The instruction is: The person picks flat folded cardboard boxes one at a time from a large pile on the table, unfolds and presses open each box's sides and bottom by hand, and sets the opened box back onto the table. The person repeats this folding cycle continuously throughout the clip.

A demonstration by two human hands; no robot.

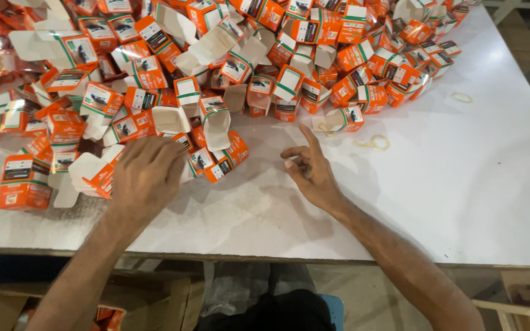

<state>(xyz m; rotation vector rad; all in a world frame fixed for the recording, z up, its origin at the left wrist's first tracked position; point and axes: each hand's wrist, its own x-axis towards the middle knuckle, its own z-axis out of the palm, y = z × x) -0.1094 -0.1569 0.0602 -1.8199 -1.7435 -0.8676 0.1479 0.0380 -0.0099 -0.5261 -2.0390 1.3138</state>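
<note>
Hands are seen at work over a white counter (461, 202) heaped with small orange-and-white cardboard cartons (216, 67), viewed from a head-worn camera. The left hand (147, 176) is laid knuckles-up at the near edge of the heap, its fingers curled down onto the cartons there; whether a carton is actually pinched under the fingers cannot be told, since the grip is hidden by the back of the hand. A pair of folded cartons (219, 160) is seen just beside its fingertips, and an upright closed carton (24, 182) stands well to its left near the counter's front edge. The right hand (311, 171) is rested on bare counter, apart from the heap, with the forefinger stretched toward the pile and the other fingers loosely bent; nothing is held in it. An open-flapped carton (345, 119) lies nearest that forefinger, at the fringe of the pile. A yellowish rubber band (375, 143) is seen on the counter just right of that carton, and a second rubber band (461, 97) farther right. Many cartons in the heap are shown with their white flaps open. Brown cardboard (154, 300) is visible below the counter's front edge.
</note>
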